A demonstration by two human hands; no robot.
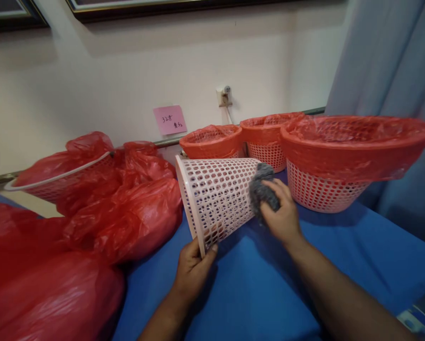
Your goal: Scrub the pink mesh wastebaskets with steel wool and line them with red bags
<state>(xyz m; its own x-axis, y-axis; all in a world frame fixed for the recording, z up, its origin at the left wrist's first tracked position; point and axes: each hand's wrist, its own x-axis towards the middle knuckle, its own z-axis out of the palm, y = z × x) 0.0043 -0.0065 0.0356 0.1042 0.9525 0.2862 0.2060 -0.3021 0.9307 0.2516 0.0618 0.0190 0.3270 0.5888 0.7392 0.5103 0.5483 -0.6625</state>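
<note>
A pale pink perforated wastebasket is tipped on its side above the blue table cover, its wide mouth facing left. My left hand grips the rim at the lower left, with the thumb outside and the other fingers partly hidden behind the mesh. Bunched in my right hand is a dark grey cloth, pressed against the basket's narrow base end at the right.
Three baskets lined with red bags stand at the back and right: one, another, and a larger one. Filled red plastic bags crowd the left, beside a tilted lined basket. A wall socket sits behind.
</note>
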